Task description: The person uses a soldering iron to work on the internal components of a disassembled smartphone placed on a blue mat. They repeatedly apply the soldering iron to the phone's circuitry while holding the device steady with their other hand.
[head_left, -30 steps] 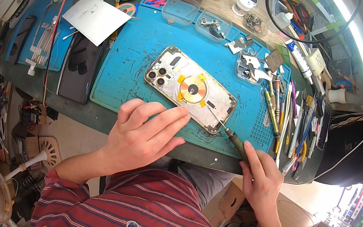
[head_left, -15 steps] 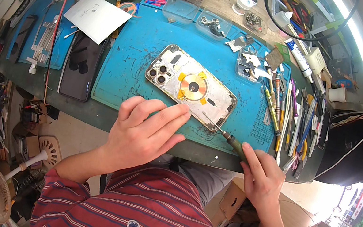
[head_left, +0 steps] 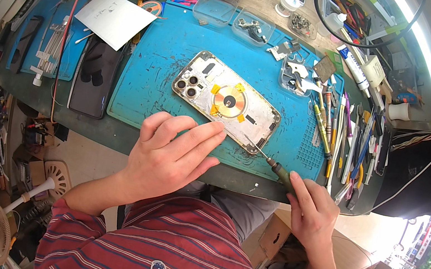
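Observation:
On the blue work mat point(head_left: 153, 63) lies a smartphone point(head_left: 206, 85) with its back glass off. It shows a copper charging coil point(head_left: 229, 102), yellow tape tabs and three camera lenses at its left end. My left hand point(head_left: 170, 153) has its fingers stretched out, their tips at the phone's near edge. In my right hand point(head_left: 312, 206), fingers close round a hand tool with a green handle point(head_left: 283, 177) and a thin metal shaft. Its tip reaches over the phone's lower right part; whether it touches the surface is hard to tell.
A dark phone point(head_left: 93, 78) and a white paper point(head_left: 114, 20) lie left of the mat. Clear plastic boxes point(head_left: 253, 27) of small parts stand at the back. Pens, tweezers and other tools point(head_left: 349, 144) crowd the right side. A red cable point(head_left: 64, 48) hangs at left.
The tool in my right hand has shifted slightly toward the lower right, its tip closer to the phone's corner. My left hand has barely moved.

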Demonstrator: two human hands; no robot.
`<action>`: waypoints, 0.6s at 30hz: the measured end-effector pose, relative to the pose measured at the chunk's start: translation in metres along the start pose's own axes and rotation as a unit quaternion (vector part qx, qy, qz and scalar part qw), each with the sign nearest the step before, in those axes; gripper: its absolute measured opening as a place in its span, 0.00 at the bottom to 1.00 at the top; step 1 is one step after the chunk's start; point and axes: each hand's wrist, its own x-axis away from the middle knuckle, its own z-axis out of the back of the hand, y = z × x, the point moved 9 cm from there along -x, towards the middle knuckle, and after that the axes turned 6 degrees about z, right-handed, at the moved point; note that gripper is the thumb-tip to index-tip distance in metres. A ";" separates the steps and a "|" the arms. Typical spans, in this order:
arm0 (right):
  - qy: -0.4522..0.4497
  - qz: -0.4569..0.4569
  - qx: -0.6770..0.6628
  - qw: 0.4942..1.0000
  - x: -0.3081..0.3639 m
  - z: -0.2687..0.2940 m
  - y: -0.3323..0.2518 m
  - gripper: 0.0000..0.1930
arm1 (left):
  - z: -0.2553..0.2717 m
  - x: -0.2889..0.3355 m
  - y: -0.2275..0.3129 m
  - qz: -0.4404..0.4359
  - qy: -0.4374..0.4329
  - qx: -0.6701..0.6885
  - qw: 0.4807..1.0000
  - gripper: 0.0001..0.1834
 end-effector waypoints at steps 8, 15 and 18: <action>-0.006 0.005 0.016 1.000 0.000 0.003 -0.004 0.32 | 0.001 0.000 0.000 0.002 0.002 0.003 1.000 0.24; -0.039 0.004 0.000 0.999 0.001 0.003 -0.011 0.33 | 0.001 0.000 0.000 0.003 0.003 0.005 1.000 0.23; -0.028 0.006 0.005 1.000 0.000 0.003 -0.012 0.32 | 0.002 0.000 0.000 0.003 0.005 0.005 1.000 0.23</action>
